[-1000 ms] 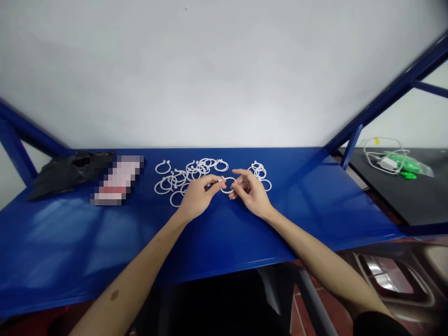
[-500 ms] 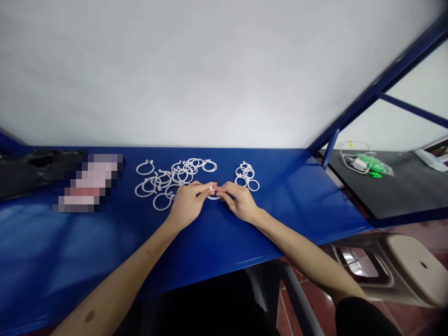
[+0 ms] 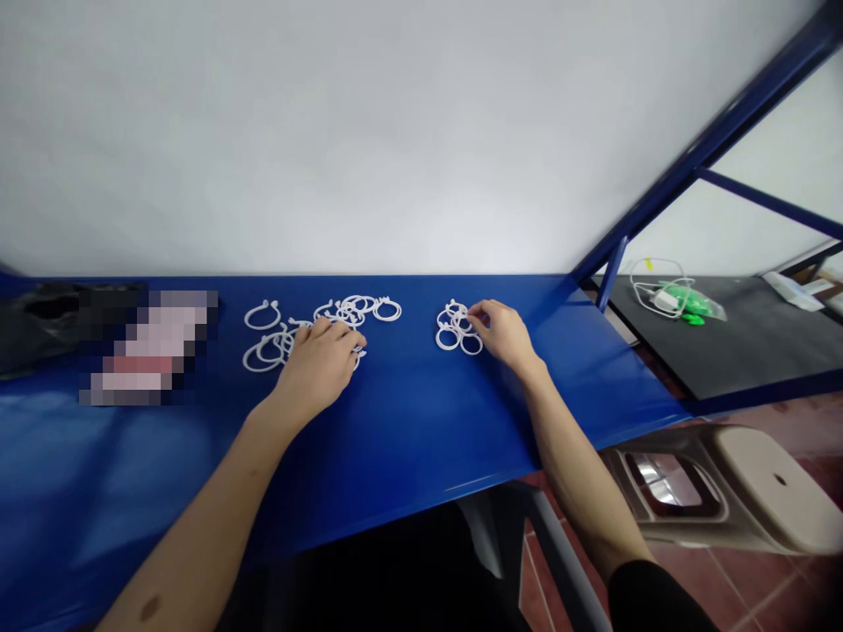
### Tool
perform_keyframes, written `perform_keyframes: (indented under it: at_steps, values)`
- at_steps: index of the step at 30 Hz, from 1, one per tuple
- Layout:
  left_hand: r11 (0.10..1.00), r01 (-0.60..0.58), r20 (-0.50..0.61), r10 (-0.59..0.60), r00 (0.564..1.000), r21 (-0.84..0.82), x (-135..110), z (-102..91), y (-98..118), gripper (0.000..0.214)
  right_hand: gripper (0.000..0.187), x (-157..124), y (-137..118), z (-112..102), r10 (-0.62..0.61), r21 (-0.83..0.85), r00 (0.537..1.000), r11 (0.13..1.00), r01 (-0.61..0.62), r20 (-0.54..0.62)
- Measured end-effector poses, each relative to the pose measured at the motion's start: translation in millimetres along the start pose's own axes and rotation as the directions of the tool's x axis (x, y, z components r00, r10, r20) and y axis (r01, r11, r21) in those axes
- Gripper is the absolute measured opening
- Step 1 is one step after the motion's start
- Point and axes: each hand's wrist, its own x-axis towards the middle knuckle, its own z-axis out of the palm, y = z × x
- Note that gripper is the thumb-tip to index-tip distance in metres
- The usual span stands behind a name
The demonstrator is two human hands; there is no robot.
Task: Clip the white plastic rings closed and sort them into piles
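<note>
On the blue tabletop, a spread pile of white curtain rings (image 3: 262, 316) lies left of the middle, each a thin hoop with small knobs. My left hand (image 3: 320, 362) rests over the near side of this pile, fingers stretched out, hiding several rings. To the right sits a smaller cluster of white curtain rings (image 3: 449, 337). At that cluster's right edge, my right hand (image 3: 501, 329) pinches a ring (image 3: 464, 323) between thumb and fingertips; the fingertips partly cover it.
A black bag (image 3: 39, 329) and a blurred-out pinkish item (image 3: 154, 342) lie on the left. Right of the blue frame post (image 3: 612, 272), a dark table (image 3: 744, 342) holds a white cable (image 3: 659, 303) and a green thing in clear plastic. A beige stool (image 3: 757, 483) stands below.
My hands were together at the middle on one ring. They have since parted: the left moved to the larger pile and opened, the right carried a ring to the smaller cluster.
</note>
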Motion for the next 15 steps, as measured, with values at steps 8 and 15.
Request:
perform_keyframes:
  at_steps: [8,15]
  values:
    - [0.999,0.053,-0.087,-0.053,0.995,-0.002,4.9,1.1,4.0,0.017,0.009,-2.5,0.9,-2.9,0.062,-0.067,0.998,0.996,-0.061,0.006]
    - [0.877,0.158,-0.084,-0.219,0.972,-0.453,3.4,-7.5,23.8,0.018,0.016,-12.8,-37.4,4.5,-0.181,0.192,0.971,0.959,0.209,-0.154]
